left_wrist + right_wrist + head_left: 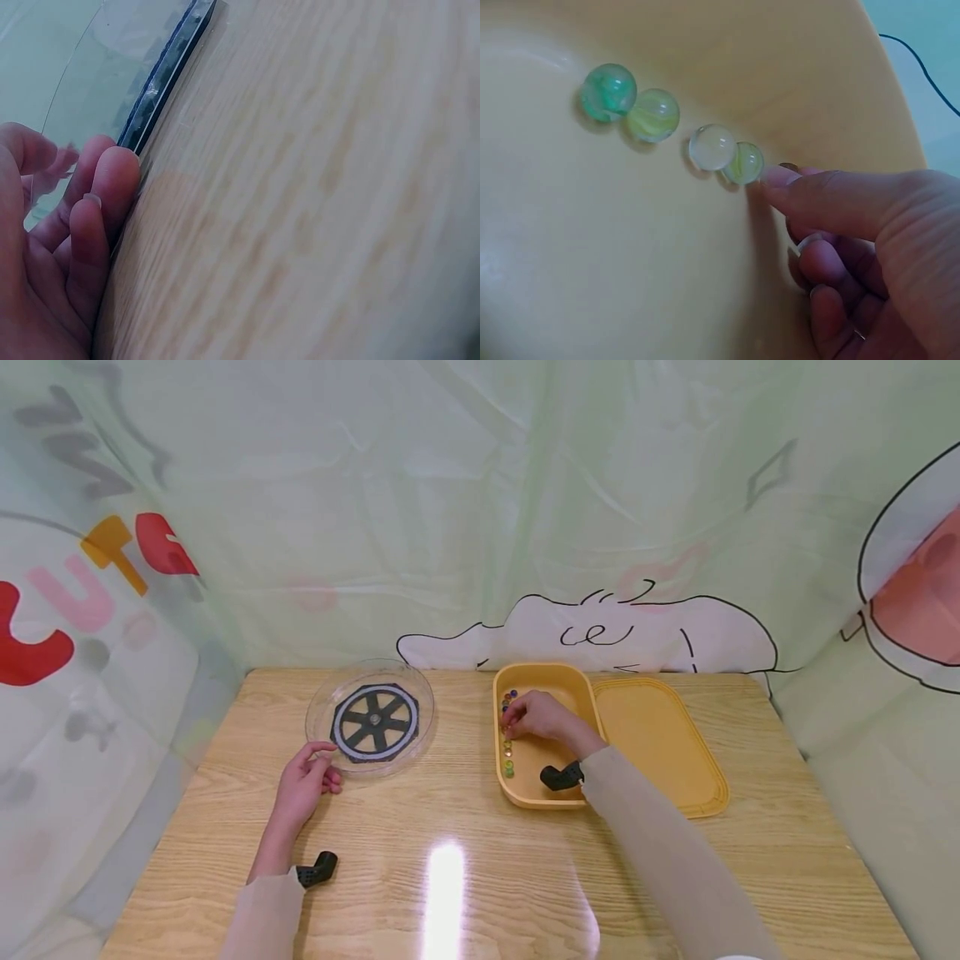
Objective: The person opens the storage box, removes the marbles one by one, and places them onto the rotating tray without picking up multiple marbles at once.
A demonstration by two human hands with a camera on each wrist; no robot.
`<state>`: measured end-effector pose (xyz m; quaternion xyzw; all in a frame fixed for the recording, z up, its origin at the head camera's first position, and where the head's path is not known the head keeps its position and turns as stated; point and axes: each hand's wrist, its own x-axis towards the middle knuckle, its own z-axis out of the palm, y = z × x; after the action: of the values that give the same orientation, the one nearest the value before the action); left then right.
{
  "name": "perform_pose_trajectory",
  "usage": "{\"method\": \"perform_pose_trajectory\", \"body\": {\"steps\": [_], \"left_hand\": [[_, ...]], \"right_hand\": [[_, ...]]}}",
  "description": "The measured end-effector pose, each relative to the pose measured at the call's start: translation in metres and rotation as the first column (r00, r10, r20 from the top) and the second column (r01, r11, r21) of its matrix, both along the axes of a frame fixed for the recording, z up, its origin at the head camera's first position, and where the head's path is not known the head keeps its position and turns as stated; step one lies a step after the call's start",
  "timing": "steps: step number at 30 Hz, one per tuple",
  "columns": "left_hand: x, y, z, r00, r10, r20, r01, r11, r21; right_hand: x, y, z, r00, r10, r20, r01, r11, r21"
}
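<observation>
My left hand [303, 785] is at the near-left rim of a clear round dish [426, 718], fingers loosely bent and fingertips at its wall. Inside the dish lies a black spoked wheel-like piece [375, 720] with a pale ring. My right hand [542, 717] reaches into a yellow plastic tub [551, 675], by its left wall. Glass marbles line that wall, among them a green-swirled one [609, 92], a clear one [712, 147] and a yellow-streaked one [743, 163]. My right thumb tip is right beside the yellow-streaked marble. Whether my fingers pinch another marble is hidden.
A yellow lid [660, 743] lies flat right of the tub, partly beneath my right sleeve. Both the dish and the tub stand towards the back of a wooden table [390, 860]. Behind them hangs a printed curtain [360, 527].
</observation>
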<state>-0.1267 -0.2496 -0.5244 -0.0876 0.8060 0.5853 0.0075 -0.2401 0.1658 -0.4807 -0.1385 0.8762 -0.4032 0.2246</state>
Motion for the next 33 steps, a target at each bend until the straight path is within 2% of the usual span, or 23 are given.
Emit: {"method": "perform_pose_trajectory", "body": {"steps": [7,17,26,33], "left_hand": [[0.001,0.001,0.001,1.000,-0.007,0.002,0.007,1.000,0.002],[0.001,0.001,0.003,1.000,-0.008,-0.004,0.008,1.000,0.014],[0.000,0.000,0.005,1.000,-0.010,0.010,0.010,1.000,0.004],[0.001,0.000,0.004,1.000,-0.012,0.008,0.012,0.999,0.036]], "right_hand": [[-0.001,0.004,-0.001,1.000,0.000,0.007,0.000,1.000,-0.015],[0.000,0.011,0.005,0.998,-0.058,0.025,0.059,0.998,-0.029],[0.001,0.023,0.014,0.997,-0.080,-0.018,0.079,0.995,-0.058],[0.004,0.026,0.025,0.991,-0.097,-0.096,0.086,0.990,-0.115]]}}
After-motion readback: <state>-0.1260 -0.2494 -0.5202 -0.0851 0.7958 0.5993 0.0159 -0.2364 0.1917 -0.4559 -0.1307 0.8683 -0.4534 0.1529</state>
